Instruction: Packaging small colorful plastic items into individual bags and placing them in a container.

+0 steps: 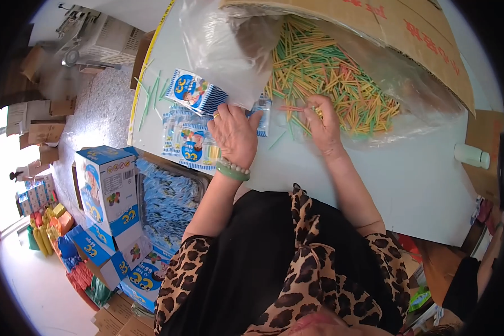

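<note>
My left hand (233, 134), with a ring and a green bead bracelet, rests on the white table (375, 173) over a small clear packet (261, 115) beside a stack of blue and white printed packets (186, 140). My right hand (322, 124) reaches into a heap of thin coloured sticks (325, 70), green, yellow and orange, lying in a clear plastic bag (224, 50) that spills from a tipped cardboard box (409, 33). Its fingertips pinch a few sticks. Another fan of printed packets (193, 89) lies further back on the table.
A few loose green sticks (151, 95) lie near the table's yellow-taped left edge. Blue and white cartons (107, 187) and a bin of blue packets (168, 204) stand on the floor at left. A white cylinder (471, 155) lies at right. Cardboard boxes (45, 131) sit far left.
</note>
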The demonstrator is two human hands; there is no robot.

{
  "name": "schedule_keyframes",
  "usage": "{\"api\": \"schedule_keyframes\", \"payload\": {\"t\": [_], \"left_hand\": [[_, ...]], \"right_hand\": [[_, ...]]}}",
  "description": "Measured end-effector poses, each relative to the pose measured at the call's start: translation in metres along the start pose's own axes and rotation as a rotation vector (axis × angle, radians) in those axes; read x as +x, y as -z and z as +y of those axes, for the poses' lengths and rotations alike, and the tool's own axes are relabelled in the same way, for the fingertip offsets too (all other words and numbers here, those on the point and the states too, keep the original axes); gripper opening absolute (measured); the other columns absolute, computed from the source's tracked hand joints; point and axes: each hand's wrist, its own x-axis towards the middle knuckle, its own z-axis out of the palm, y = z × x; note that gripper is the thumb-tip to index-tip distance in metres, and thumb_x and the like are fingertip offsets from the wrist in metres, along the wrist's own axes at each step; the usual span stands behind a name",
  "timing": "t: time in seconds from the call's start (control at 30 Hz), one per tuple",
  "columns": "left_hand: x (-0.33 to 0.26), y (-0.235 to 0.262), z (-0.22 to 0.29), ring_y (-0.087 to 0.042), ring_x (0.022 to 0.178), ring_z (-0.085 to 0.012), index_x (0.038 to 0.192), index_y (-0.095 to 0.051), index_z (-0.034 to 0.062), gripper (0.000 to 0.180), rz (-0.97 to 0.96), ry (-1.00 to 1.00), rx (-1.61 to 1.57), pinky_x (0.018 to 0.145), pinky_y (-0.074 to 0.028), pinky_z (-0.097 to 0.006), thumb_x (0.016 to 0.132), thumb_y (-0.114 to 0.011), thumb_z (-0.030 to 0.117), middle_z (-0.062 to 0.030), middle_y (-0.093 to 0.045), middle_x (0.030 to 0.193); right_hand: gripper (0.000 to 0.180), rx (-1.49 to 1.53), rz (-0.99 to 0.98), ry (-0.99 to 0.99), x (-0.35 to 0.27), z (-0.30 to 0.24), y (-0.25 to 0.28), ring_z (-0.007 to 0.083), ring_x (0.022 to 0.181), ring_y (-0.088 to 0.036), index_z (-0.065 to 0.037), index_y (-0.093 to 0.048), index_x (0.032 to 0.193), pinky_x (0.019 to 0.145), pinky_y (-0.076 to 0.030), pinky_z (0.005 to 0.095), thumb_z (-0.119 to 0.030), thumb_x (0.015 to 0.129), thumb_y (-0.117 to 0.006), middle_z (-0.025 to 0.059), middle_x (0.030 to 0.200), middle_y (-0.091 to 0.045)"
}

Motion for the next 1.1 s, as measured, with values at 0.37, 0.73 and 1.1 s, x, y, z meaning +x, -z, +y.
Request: {"api": "schedule_keyframes", "payload": {"t": [0.37, 0.73, 1.1], "left_hand": [[0.020, -0.002, -0.002, -0.063, 0.091, -0.0405, 0.104, -0.063, -0.0030, 0.050, -0.125, 0.157, -0.290, 0.077, -0.050, -0.045, 0.072, -0.077, 0.032, -0.0246, -0.066, 0.098], [0.031, -0.022, -0.018, -0.063, 0.082, -0.0401, 0.094, -0.065, -0.0032, 0.045, -0.144, 0.281, -0.165, 0.070, -0.049, -0.047, 0.078, -0.070, 0.039, -0.0218, -0.065, 0.098], [0.003, 0.016, -0.012, -0.052, 0.064, -0.0296, 0.074, -0.051, -0.0035, 0.025, -0.005, 0.065, -0.351, 0.059, -0.042, -0.039, 0.086, -0.061, 0.016, -0.0145, -0.055, 0.076]], "right_hand": [[0.010, -0.280, -0.092, 0.397, 0.004, 0.001, -0.007, 0.0339, 0.079, -0.059, -0.009, -0.059, 0.087, 0.070, -0.046, 0.0427, -0.015, 0.083, -0.052, 0.0132, 0.084, -0.060], [0.016, -0.589, -0.324, 0.545, 0.002, -0.022, -0.021, 0.0303, 0.083, -0.057, -0.007, -0.054, 0.095, 0.070, -0.046, 0.0420, -0.015, 0.082, -0.050, 0.0106, 0.084, -0.055], [0.035, -0.259, -0.313, -0.059, 0.013, -0.015, -0.020, 0.0375, 0.085, -0.061, 0.000, -0.055, 0.109, 0.075, -0.048, 0.0451, -0.011, 0.076, -0.056, 0.0206, 0.088, -0.062]]}}
